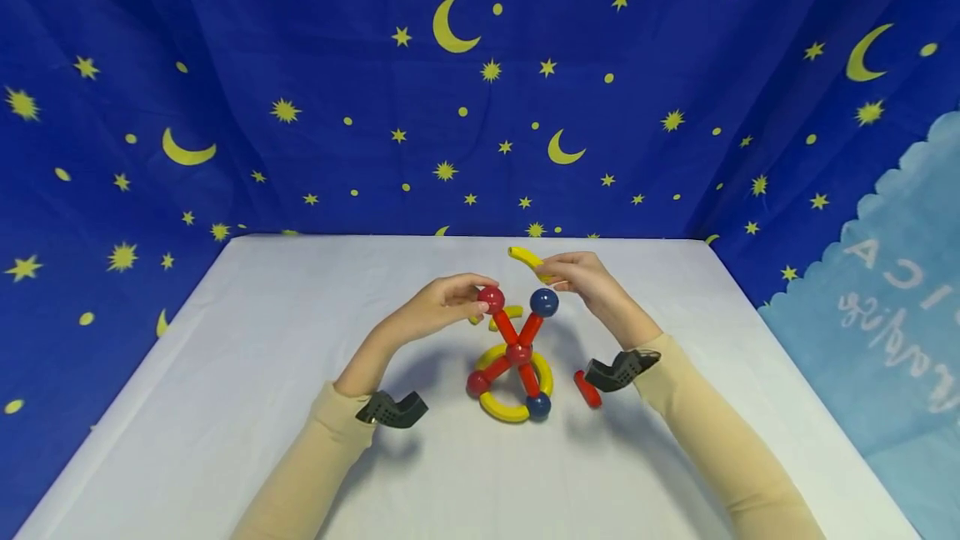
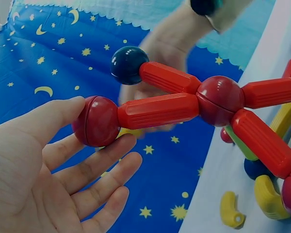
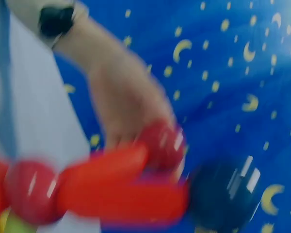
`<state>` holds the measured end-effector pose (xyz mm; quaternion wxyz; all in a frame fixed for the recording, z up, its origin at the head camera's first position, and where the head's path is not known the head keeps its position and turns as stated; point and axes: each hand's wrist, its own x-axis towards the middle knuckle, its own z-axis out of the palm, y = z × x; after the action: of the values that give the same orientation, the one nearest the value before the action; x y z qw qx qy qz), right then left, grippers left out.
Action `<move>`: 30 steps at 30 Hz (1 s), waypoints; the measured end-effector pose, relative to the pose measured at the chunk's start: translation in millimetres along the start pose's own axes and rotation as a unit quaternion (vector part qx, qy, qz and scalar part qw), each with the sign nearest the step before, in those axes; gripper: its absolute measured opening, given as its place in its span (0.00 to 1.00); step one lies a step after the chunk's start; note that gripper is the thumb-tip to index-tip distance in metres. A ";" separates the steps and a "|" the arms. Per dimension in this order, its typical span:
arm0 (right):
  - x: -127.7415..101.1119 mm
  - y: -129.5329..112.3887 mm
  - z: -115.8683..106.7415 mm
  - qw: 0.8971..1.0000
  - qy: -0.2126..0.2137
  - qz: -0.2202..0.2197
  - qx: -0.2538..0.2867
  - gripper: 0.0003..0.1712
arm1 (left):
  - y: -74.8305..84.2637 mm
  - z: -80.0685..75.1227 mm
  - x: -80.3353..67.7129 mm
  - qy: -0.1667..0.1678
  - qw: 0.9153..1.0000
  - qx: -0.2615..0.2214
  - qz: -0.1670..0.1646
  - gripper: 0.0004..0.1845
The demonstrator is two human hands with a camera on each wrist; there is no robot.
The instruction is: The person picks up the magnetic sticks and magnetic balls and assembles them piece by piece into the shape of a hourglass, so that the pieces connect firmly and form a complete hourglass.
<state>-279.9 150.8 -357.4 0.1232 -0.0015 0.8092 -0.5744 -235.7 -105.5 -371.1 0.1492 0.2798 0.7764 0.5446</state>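
Observation:
A toy build of balls and rods stands on the table, with a yellow ring of curved rods (image 1: 504, 413) at its base. Four-way red rods (image 2: 157, 110) meet at a middle red ball (image 1: 519, 353). My left hand (image 1: 427, 311) pinches the upper left red ball (image 2: 97, 121) between thumb and fingers. To the right of it, a dark blue ball (image 1: 544, 302) tops the other upper rod. Just behind that ball, my right hand (image 1: 588, 280) holds a curved yellow rod (image 1: 525, 257) by one end. The right wrist view is blurred, and the yellow rod is hidden there.
A loose red rod (image 1: 587, 390) lies right of the build, under the right wrist's camera. Behind the build lies a short curved yellow piece (image 1: 507, 317). A blue star-patterned cloth (image 1: 337, 165) hangs beyond the white table (image 1: 225, 440).

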 end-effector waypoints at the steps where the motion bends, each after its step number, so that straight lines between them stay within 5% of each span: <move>1: -4.0 -6.5 1.3 1.000 -0.004 -0.006 -0.002 0.24 | 0.1 -0.3 0.2 0.000 1.000 0.001 -0.001 0.22; 13: -34.2 -32.7 11.6 0.994 -0.010 -0.049 -0.094 0.19 | 0.1 -1.7 0.9 -0.002 1.000 0.005 0.005 0.20; 30: -36.2 -17.4 9.8 0.994 -0.025 -0.061 -0.092 0.19 | -0.2 -2.2 -0.6 0.007 1.000 0.004 -0.005 0.17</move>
<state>-245.2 141.0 -337.1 0.1074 -0.0768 0.8537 -0.5038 -236.5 -107.6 -370.6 0.1452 0.2727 0.7808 0.5430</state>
